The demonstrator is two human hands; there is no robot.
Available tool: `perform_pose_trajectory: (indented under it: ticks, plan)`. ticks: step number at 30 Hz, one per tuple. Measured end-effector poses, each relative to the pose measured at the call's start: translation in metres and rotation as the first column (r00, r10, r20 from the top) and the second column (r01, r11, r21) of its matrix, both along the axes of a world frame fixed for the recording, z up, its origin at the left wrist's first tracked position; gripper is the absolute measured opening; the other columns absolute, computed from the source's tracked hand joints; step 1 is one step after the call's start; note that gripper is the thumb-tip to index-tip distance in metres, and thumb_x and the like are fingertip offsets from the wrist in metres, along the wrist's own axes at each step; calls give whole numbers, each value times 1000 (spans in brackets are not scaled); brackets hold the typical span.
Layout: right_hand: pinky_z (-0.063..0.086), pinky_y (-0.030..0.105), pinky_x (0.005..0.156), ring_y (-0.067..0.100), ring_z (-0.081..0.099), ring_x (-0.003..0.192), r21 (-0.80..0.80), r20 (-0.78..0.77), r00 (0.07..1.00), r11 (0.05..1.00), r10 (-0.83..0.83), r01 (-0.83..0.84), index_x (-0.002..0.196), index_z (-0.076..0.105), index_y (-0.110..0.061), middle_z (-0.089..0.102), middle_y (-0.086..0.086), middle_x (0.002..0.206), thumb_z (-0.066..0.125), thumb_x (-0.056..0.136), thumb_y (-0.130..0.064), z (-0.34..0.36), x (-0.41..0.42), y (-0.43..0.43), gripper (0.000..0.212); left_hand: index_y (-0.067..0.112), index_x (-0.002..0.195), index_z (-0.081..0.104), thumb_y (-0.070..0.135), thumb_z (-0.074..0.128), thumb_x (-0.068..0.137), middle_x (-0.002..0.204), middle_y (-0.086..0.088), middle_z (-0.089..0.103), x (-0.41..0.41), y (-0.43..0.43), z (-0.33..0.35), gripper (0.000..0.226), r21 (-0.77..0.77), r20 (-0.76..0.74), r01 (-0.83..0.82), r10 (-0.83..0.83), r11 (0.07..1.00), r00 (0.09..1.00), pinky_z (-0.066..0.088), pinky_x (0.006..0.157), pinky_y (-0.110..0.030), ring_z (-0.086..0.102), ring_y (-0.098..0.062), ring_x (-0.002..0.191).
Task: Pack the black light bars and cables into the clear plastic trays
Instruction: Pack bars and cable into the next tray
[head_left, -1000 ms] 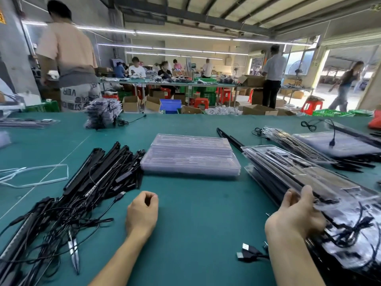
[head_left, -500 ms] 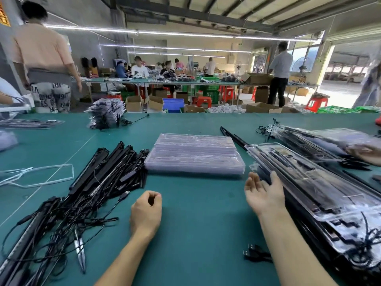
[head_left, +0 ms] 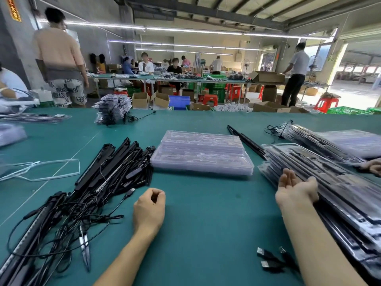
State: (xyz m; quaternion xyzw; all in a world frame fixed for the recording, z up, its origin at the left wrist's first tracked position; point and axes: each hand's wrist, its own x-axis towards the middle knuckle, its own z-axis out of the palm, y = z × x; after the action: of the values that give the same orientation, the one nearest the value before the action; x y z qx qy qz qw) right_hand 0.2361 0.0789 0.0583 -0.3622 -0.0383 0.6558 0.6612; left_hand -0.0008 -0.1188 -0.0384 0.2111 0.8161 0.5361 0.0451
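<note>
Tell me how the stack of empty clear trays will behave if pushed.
The stack of empty clear trays looks like thin plastic, so probably light and quick to slide on the green mat. Its upper trays sit offset from the lower ones, so a push may shear it apart. Low and wide, it seems unlikely to tip.

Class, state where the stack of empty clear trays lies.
Head view, centre of the table: the stack of empty trays lies between the black light bars on the left and the packed trays on the right.
</note>
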Motion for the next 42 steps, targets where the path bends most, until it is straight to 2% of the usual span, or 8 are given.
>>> perform_pose_trajectory:
  ticks: [5, 11, 18, 22, 26, 31, 35, 42]
  plan:
    - [44, 20, 54, 11, 65, 58, 33, 151, 987, 998, -58, 54, 104, 52, -8, 66, 2, 83, 39, 97, -37, -11, 1, 0, 32, 31, 75, 60, 29, 57, 91, 74, 13, 63, -21, 8, 0, 17, -37, -47, -69, 68, 997, 997, 42, 68, -32, 58, -22, 78]
    - [35, 19, 44, 8, 56, 38, 89, 504, 848, 967, 164, -240, 74, 51, -16, 60, -2, 54, 50, 90, -14, -32, -37, -9, 16, 26, 82, 60, 18, 59, 90, 76, 6, 67, -46, 28, 1, 11, 75, -33, -55, 58, 996, 998, 51, 74, -36, 66, -25, 78]
    - [48, 30, 72, 12, 61, 74, 163, 987, 133, 561, -94, -812, 80, 69, -15, 69, -5, 78, 62, 88, -17, -35, -137, -20, 10, 18, 115, 62, 2, 47, 95, 108, 5, 67, -74, 52, 0, 30, 136, 28, 30, -35, 990, 999, 50, 100, -45, 68, -26, 100]
    - [39, 34, 104, 20, 50, 122, -50, 889, -157, 250, -431, -967, 129, 60, -18, 60, 2, 130, 56, 96, -25, -26, -213, -21, 34, 10, 129, 60, -7, 40, 93, 124, -6, 66, -78, 56, -3, 44, 164, 44, 22, -30, 986, 999, 52, 99, -43, 62, -17, 115]
    - [32, 43, 108, 32, 39, 132, -295, 687, -382, 243, -619, -924, 146, 39, -21, 45, 10, 144, 44, 101, -38, -45, -259, -29, 48, 9, 131, 59, -6, 43, 92, 122, -8, 68, -83, 54, -8, 45, 133, 31, -13, 9, 991, 999, 41, 107, -27, 61, -14, 116]
    - [35, 41, 98, 28, 45, 121, -118, 769, -311, 353, -559, -928, 121, 59, -33, 57, 0, 124, 43, 99, -50, -65, -247, -37, 33, 15, 143, 49, 5, 51, 94, 133, -4, 63, -82, 60, -7, 49, 45, 22, 4, -5, 999, 1000, 40, 109, -33, 58, -18, 123]
    - [34, 44, 92, 26, 47, 112, -125, 802, -308, 361, -512, -924, 103, 63, -30, 58, -2, 113, 49, 92, -59, -61, -235, -44, 33, 35, 126, 58, 31, 65, 85, 115, 7, 69, -80, 62, -9, 42, -146, -101, 4, -19, 989, 995, 50, 84, -38, 64, -21, 106]
    - [47, 40, 84, 29, 54, 101, -84, 842, -222, 288, -491, -954, 94, 67, -11, 57, 9, 107, 63, 89, -46, -47, -244, -53, 35, 28, 107, 71, 17, 76, 80, 92, 8, 75, -79, 57, -9, 30, 85, -22, 6, -4, 996, 1000, 53, 86, -29, 69, -6, 84]
